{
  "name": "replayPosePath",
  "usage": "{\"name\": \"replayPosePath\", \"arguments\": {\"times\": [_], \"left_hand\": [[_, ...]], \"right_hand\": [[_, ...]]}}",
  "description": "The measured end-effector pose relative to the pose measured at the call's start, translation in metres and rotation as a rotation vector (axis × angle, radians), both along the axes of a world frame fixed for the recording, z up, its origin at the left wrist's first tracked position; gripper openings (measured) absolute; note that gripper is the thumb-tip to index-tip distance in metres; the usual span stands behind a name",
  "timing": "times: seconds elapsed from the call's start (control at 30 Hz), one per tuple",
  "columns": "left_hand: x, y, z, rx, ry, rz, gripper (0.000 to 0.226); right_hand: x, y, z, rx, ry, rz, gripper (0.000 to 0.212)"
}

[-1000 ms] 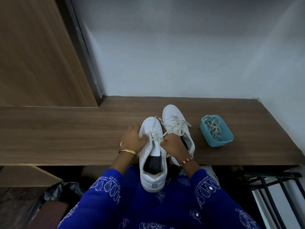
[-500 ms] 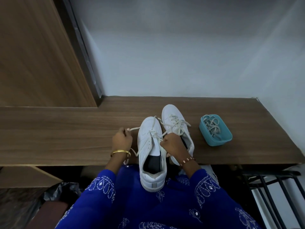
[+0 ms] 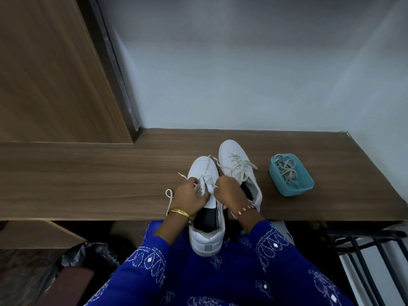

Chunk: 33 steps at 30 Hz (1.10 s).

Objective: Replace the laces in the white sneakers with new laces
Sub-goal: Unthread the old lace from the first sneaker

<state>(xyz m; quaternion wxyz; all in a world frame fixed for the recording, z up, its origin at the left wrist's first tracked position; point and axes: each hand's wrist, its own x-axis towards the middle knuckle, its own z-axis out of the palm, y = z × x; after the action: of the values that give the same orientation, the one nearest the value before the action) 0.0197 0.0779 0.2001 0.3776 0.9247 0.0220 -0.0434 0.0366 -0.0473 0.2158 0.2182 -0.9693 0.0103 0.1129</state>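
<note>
Head cam: you're early on. Both hands, left (image 3: pixel 191 193) and right (image 3: pixel 228 192), pinch the old lace (image 3: pixel 206 175) on the near sneaker (image 3: pixel 204 208) at the table (image 3: pixel 88 184) edge. Far sneaker (image 3: pixel 237 164) untouched; new laces in the tub (image 3: pixel 291 174).
</note>
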Motion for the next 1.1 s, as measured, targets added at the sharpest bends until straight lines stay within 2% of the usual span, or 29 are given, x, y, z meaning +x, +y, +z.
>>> {"name": "replayPosePath", "arguments": {"times": [0.07,0.17,0.33,0.4,0.57,0.7,0.73,0.83,0.9,1.1], "left_hand": [[0.001,0.0,0.0,0.002,0.016,-0.01,0.045],[0.003,-0.001,0.003,0.02,0.015,0.009,0.036],[0.004,0.007,-0.003,0.267,-0.055,-0.078,0.025],[0.005,0.013,-0.005,0.287,-0.059,-0.107,0.024],[0.005,0.021,-0.007,0.244,-0.077,-0.091,0.025],[0.004,0.023,-0.001,0.158,-0.033,-0.147,0.053],[0.004,0.024,0.001,0.107,-0.016,-0.154,0.052],[0.006,0.022,0.006,0.003,0.0,-0.136,0.032],[0.008,0.017,0.007,-0.043,-0.003,-0.1,0.029],[0.022,0.009,0.005,-0.091,0.029,-0.038,0.031]], "right_hand": [[-0.001,-0.003,0.001,-0.01,-0.006,0.021,0.039],[0.001,-0.009,-0.001,-0.015,0.003,0.037,0.038],[-0.001,-0.014,-0.006,0.032,-0.017,0.021,0.039],[-0.001,-0.015,-0.006,0.063,-0.024,-0.016,0.04],[-0.003,-0.016,-0.001,0.068,-0.005,-0.055,0.041],[-0.001,-0.018,0.001,0.11,0.054,-0.041,0.039],[0.0,-0.019,0.001,0.143,0.082,-0.047,0.036],[0.0,-0.02,0.008,0.326,0.141,-0.13,0.024],[0.004,-0.018,0.01,0.381,0.078,-0.169,0.025],[0.016,-0.01,0.012,0.191,-0.154,-0.086,0.017]]}}
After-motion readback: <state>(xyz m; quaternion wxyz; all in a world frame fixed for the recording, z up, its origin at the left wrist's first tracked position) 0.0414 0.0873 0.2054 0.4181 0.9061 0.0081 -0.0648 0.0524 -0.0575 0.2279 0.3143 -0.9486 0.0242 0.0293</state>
